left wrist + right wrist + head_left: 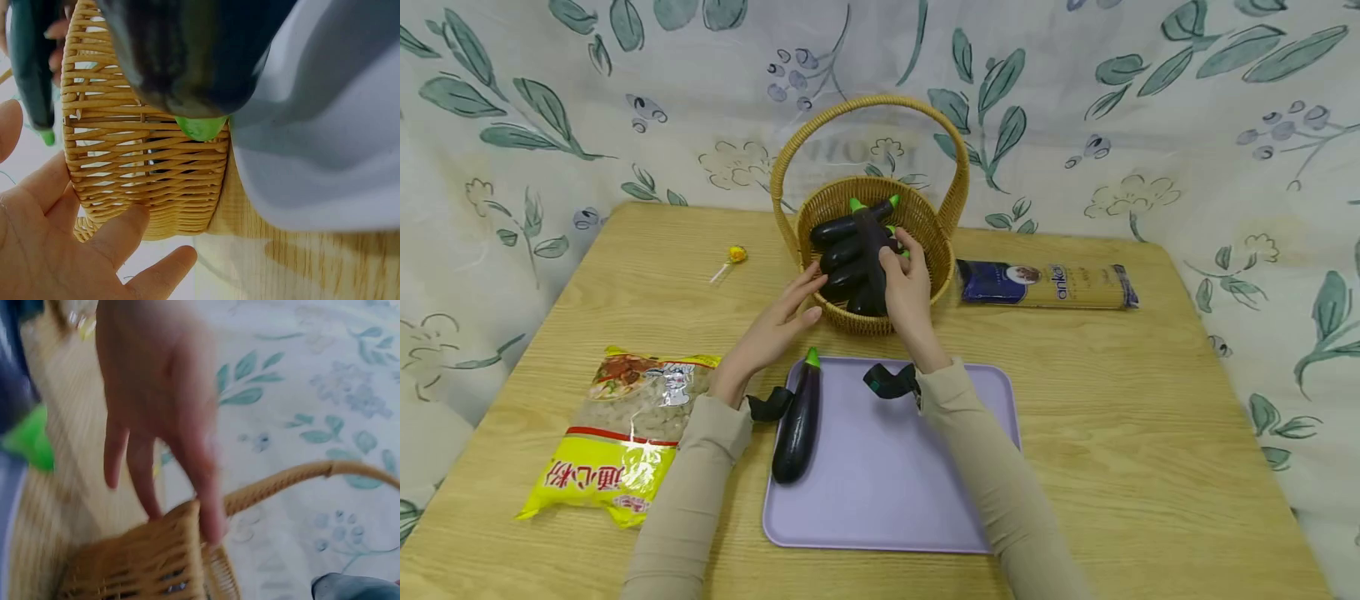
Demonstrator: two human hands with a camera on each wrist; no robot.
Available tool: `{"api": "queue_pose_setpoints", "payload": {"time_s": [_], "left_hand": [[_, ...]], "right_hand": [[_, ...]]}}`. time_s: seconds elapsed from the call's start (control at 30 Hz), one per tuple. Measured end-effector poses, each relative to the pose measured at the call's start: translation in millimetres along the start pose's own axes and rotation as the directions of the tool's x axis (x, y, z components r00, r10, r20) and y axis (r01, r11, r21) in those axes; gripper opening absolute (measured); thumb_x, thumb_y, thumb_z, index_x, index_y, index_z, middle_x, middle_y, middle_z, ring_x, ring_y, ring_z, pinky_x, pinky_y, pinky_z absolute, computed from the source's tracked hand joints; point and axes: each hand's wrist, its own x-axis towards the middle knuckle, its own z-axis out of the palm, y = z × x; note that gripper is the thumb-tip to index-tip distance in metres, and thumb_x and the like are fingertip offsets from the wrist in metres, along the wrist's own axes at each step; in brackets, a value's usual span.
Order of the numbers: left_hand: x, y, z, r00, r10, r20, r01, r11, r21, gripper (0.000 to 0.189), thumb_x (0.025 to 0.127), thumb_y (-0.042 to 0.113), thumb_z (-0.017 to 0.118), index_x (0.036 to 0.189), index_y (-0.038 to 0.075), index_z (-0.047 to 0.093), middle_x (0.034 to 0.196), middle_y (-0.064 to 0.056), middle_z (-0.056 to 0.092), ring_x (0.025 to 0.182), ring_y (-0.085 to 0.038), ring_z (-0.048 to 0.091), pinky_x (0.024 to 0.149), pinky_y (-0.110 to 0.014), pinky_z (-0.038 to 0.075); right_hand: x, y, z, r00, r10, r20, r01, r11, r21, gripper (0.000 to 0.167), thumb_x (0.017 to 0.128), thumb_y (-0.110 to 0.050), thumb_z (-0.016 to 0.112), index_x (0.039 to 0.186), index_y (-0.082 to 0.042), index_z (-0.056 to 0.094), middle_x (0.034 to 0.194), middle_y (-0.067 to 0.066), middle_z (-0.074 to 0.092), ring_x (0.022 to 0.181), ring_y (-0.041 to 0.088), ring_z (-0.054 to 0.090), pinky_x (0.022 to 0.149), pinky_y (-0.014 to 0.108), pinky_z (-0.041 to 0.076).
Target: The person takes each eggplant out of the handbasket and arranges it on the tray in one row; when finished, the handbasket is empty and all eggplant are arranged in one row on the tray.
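Note:
A dark purple eggplant (872,250) with a green stem end is tilted above the wicker basket (940,279). My right hand (910,287) grips it, thumb and fingers on its right side. Several other eggplants (842,250) lie inside the basket. With fingers spread and fairly straight, my left hand (775,329) touches the basket's near left side; the left wrist view shows its fingers (128,231) along the woven wall. One more eggplant (797,425) lies along the left side of a lilac tray (887,500), its stem towards the basket.
On the left lies a yellow-and-clear food packet (625,433), partly behind the left sleeve. A lollipop (737,254) is at the back left. A pasta packet (1052,285) lies right of the basket, whose tall handle (872,101) arches overhead. Floral cloth (1112,108) hangs behind the table.

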Motion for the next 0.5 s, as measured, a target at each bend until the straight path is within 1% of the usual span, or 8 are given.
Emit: {"api": "queue_pose_setpoints", "payload": {"time_s": [0.03, 0.1, 0.13, 0.2, 0.27, 0.4, 0.5], "left_hand": [[-1.5, -0.8, -0.4, 1.0, 0.0, 0.001, 0.0, 1.0, 0.0, 0.055, 0.103, 0.021, 0.045, 0.154, 0.011, 0.027, 0.165, -0.002, 0.005, 0.152, -0.027, 0.006, 0.119, -0.06, 0.019], [-3.1, -2.7, -0.7, 1.0, 0.005, -0.001, -0.005, 1.0, -0.01, 0.055, 0.103, 0.022, 0.045, 0.154, 0.01, 0.027, 0.165, -0.002, 0.006, 0.152, -0.026, 0.006, 0.119, -0.06, 0.017], [-3.4, -3.4, -0.5, 1.0, 0.008, -0.002, -0.008, 1.0, -0.011, 0.055, 0.104, 0.022, 0.045, 0.154, 0.01, 0.027, 0.165, -0.002, 0.006, 0.152, -0.026, 0.006, 0.12, -0.06, 0.016], [-3.3, -4.0, -0.2, 1.0, 0.014, 0.0, -0.014, 1.0, -0.009, 0.055, 0.104, 0.024, 0.045, 0.154, 0.01, 0.027, 0.165, -0.001, 0.006, 0.152, -0.026, 0.005, 0.12, -0.059, 0.013], [-2.6, -4.1, 0.3, 1.0, 0.019, 0.002, -0.019, 1.0, -0.016, 0.055, 0.104, 0.025, 0.045, 0.154, 0.01, 0.027, 0.165, -0.002, 0.007, 0.152, -0.025, 0.005, 0.12, -0.059, 0.015], [-2.1, -3.8, 0.0, 1.0, 0.018, 0.0, -0.018, 1.0, -0.015, 0.057, 0.104, 0.031, 0.044, 0.154, 0.011, 0.027, 0.165, -0.002, 0.007, 0.152, -0.025, 0.005, 0.119, -0.06, 0.018], [-3.1, -3.1, -0.7, 1.0, 0.013, -0.009, -0.013, 1.0, -0.018, 0.058, 0.103, 0.036, 0.044, 0.154, 0.013, 0.027, 0.165, 0.0, 0.007, 0.152, -0.024, 0.005, 0.12, -0.06, 0.016]], "right_hand": [[-5.0, 0, 0, 1.0, 0.011, 0.005, -0.012, 1.0, 0.018, 0.048, 0.104, -0.03, 0.042, 0.15, -0.022, 0.032, 0.113, 0.007, 0.056, 0.091, 0.015, 0.049, 0.068, 0.03, 0.035], [-12.8, -1, -1, 0.999, 0.029, 0.018, -0.03, 0.997, 0.067, 0.049, 0.103, -0.026, 0.043, 0.15, -0.02, 0.033, 0.114, 0.009, 0.058, 0.094, 0.018, 0.052, 0.072, 0.028, 0.039], [-16.9, -1, -3, 0.999, 0.04, 0.026, -0.042, 0.995, 0.091, 0.049, 0.102, -0.024, 0.043, 0.15, -0.018, 0.033, 0.119, 0.01, 0.058, 0.102, 0.017, 0.053, 0.076, 0.027, 0.041], [-25.2, -3, -5, 0.997, 0.06, 0.047, -0.066, 0.987, 0.144, 0.05, 0.101, -0.02, 0.043, 0.15, -0.015, 0.031, 0.128, 0.014, 0.055, 0.108, 0.022, 0.054, 0.084, 0.029, 0.046], [-32.7, -4, -6, 0.995, 0.069, 0.07, -0.081, 0.98, 0.182, 0.051, 0.1, -0.016, 0.043, 0.149, -0.013, 0.031, 0.133, 0.017, 0.052, 0.114, 0.025, 0.055, 0.092, 0.032, 0.048], [-46.4, -5, -5, 0.989, 0.058, 0.133, -0.085, 0.975, 0.206, 0.054, 0.097, -0.013, 0.043, 0.149, -0.012, 0.029, 0.133, 0.018, 0.049, 0.115, 0.028, 0.055, 0.097, 0.038, 0.049], [-53.9, -3, -2, 0.983, 0.048, 0.179, -0.082, 0.979, 0.189, 0.056, 0.096, -0.013, 0.044, 0.15, -0.013, 0.028, 0.132, 0.019, 0.05, 0.112, 0.028, 0.057, 0.092, 0.035, 0.052]]}}
